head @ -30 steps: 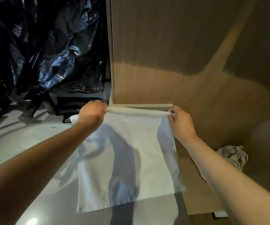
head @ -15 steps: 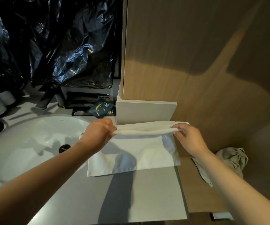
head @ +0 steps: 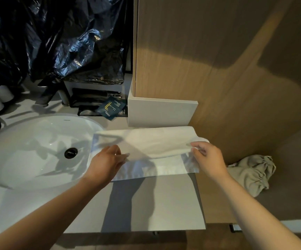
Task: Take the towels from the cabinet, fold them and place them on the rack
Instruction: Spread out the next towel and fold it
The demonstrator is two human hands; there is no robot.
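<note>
Grey countertop (head: 164, 204) fills the foreground, and two bare forearms reach across it from the bottom edge. A white towel (head: 155, 141) lies on the counter. Its far half is doubled over toward the viewer, leaving a strip of the lower layer showing in front.

The left hand (head: 106, 163), fingers curled, pinches the near edge of the upper layer toward its left end. The right hand (head: 209, 159) pinches that layer's right corner between thumb and fingertips, raising it slightly.

Left of the towel is a white oval sink (head: 28, 150). To the right, on a lower wooden surface, sits a crumpled beige cloth (head: 250, 172).

Beyond the towel, a pale block (head: 160, 112) stands at the foot of a wooden panel (head: 200, 60). A dark sachet (head: 112, 108) lies just left of the block. Black plastic sheeting (head: 64, 42) hangs at the far left.
</note>
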